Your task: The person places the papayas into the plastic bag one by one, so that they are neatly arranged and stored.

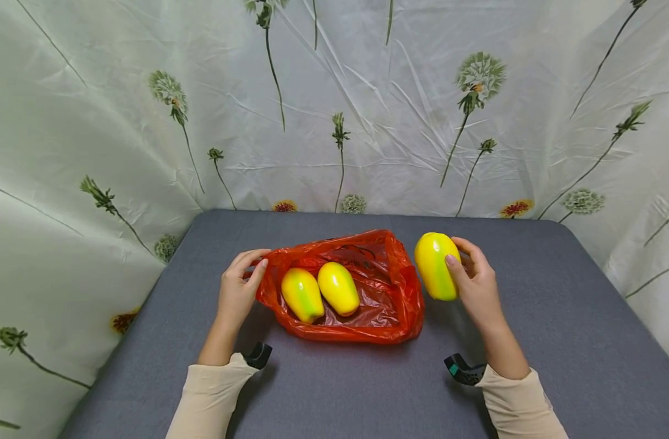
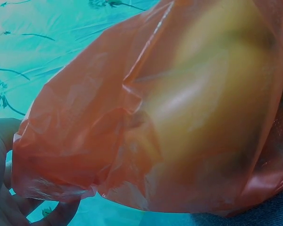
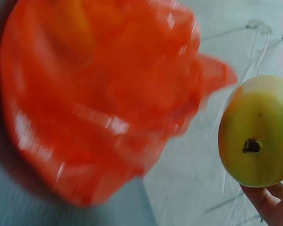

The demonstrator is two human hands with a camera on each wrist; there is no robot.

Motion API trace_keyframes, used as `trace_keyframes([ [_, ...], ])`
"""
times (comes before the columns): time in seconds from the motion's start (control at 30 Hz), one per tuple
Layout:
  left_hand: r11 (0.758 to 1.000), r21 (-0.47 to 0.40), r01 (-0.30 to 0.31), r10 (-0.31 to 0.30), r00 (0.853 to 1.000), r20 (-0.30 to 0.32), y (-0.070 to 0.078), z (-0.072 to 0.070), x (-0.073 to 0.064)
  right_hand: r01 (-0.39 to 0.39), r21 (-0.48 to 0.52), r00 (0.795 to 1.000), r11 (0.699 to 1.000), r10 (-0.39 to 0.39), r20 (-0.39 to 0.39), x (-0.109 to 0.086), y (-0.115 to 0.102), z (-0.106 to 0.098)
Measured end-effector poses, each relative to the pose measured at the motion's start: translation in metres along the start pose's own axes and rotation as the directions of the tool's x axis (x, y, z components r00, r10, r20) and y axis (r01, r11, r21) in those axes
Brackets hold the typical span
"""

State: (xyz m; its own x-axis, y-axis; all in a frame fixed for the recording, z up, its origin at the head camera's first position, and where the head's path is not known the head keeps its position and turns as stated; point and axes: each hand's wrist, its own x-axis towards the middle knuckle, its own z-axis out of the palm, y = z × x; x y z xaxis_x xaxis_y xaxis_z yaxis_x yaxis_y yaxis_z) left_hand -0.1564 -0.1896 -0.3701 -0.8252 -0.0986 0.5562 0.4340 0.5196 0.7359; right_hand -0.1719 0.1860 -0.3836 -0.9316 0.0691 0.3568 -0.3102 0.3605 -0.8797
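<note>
A red plastic bag lies on the table with its mouth open upward. Inside it, two glossy yellow-green mangoes rest side by side toward the left. My left hand pinches the bag's left rim between thumb and fingers; in the left wrist view the thin film hangs by those fingers, with a yellow shape showing through. Just beyond the bag's right side, my right hand grips a third mango above the table. Its dark stem end faces the right wrist view, where the mango is apart from the bag.
The table has a grey cloth surface. Behind it and along the sides hangs a white curtain printed with dandelions. Black wrist devices sit at both cuffs.
</note>
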Motion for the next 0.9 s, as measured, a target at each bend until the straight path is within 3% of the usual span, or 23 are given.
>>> trace_keyframes([
  [0.37,1.0,0.005,0.0,0.0,1.0,0.0,-0.001,0.0,0.0,0.093,0.139,0.992,0.986,-0.104,0.072,0.009,-0.039,0.027],
  [0.53,1.0,0.004,-0.004,0.004,1.0,-0.004,-0.001,0.0,0.0,0.097,0.193,0.984,0.976,-0.123,0.128,0.009,-0.051,0.043],
  [0.77,1.0,0.001,-0.005,0.005,1.0,-0.004,-0.001,0.0,0.0,0.107,0.233,0.958,0.967,-0.163,0.235,0.006,-0.064,0.069],
  [0.9,1.0,0.002,-0.007,0.007,1.0,-0.005,-0.001,0.0,0.0,0.076,0.239,0.95,0.968,-0.143,0.277,0.0,-0.077,0.082],
])
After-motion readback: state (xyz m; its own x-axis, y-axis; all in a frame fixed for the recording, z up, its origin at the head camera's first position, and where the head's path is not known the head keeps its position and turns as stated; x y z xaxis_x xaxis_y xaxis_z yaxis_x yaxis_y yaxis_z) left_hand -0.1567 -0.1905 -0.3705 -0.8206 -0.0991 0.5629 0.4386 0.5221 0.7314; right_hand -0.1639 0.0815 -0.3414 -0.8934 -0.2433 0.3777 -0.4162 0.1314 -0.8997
